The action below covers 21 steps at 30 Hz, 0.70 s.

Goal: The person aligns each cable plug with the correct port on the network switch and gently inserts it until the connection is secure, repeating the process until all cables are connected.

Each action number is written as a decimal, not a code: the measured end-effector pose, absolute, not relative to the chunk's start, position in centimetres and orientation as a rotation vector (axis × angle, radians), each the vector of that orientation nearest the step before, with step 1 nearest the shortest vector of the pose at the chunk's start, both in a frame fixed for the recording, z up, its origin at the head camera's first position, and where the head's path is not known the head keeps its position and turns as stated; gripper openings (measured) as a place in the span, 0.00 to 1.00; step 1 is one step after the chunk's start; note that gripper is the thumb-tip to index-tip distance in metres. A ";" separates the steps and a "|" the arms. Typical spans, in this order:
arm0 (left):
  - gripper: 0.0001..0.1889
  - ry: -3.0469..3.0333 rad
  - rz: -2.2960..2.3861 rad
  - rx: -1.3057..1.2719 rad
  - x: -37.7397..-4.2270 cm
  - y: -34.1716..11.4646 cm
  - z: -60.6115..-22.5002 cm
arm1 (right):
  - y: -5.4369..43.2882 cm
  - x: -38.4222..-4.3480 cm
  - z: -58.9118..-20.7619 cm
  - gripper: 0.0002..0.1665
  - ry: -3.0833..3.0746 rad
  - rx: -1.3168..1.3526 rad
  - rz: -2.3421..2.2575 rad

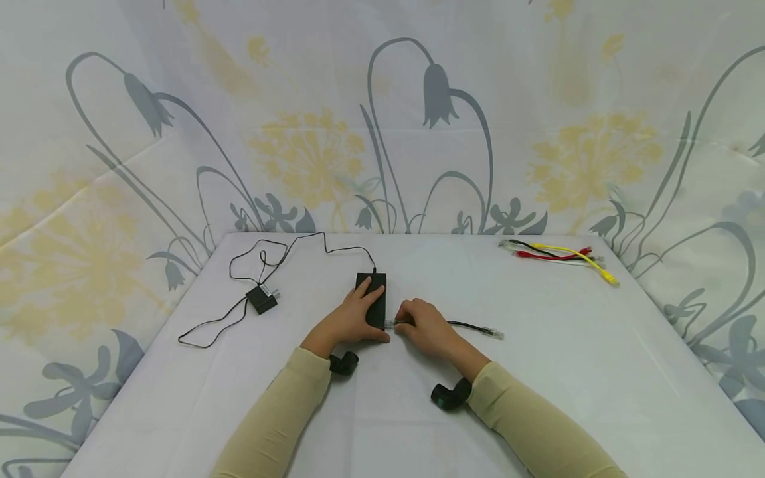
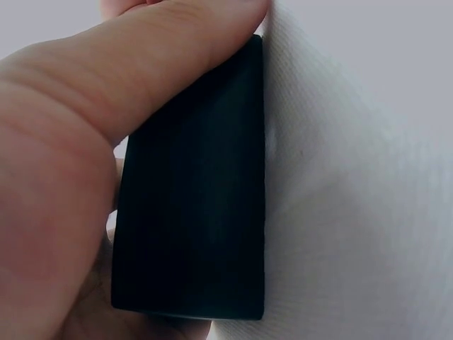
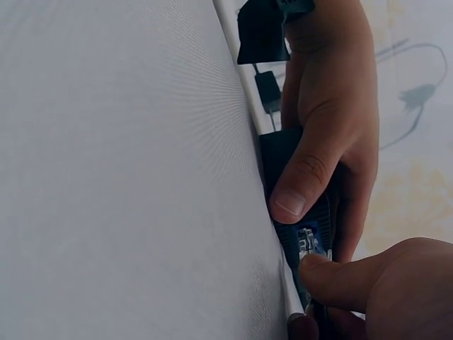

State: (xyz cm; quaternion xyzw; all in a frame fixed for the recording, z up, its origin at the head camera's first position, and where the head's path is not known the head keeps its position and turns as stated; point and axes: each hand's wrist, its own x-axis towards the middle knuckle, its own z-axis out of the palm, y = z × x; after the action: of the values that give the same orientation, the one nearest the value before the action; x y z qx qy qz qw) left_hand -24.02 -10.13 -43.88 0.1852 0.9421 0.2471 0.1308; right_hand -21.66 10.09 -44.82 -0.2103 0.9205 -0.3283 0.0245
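Note:
A small black network switch [image 1: 376, 313] lies on the white table, a thin power cord running from its far end. My left hand [image 1: 348, 320] holds it, fingers spread over its top and thumb by its near right corner. In the left wrist view, the switch [image 2: 198, 212] shows a plain dark side below the thumb. My right hand [image 1: 425, 326] pinches a short black Ethernet cable [image 1: 472, 325] near one clear plug [image 1: 390, 324]. That plug is at the switch's right side, by the ports; how far in it sits, I cannot tell. The cable's other plug [image 1: 493, 333] lies free to the right.
A black power adapter [image 1: 261, 299] with its looped cord lies on the left. Several short Ethernet cables, among them a yellow one [image 1: 574, 253] and a red one [image 1: 552, 256], lie crossed at the back right. Behind the table hangs a flower-patterned cloth [image 1: 454, 159].

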 end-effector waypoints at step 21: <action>0.55 2.732 0.730 0.522 -24.0 -10.0 -43.9 | 10.2 -21.7 -44.9 0.02 2.843 -0.654 -1.005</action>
State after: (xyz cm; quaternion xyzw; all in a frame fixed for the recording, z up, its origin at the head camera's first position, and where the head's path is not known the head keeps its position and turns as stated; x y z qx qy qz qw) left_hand -23.95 -10.03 -43.91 0.1798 0.9417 0.2515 0.1327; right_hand -21.72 10.17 -44.92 -0.2119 0.9210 -0.3256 0.0281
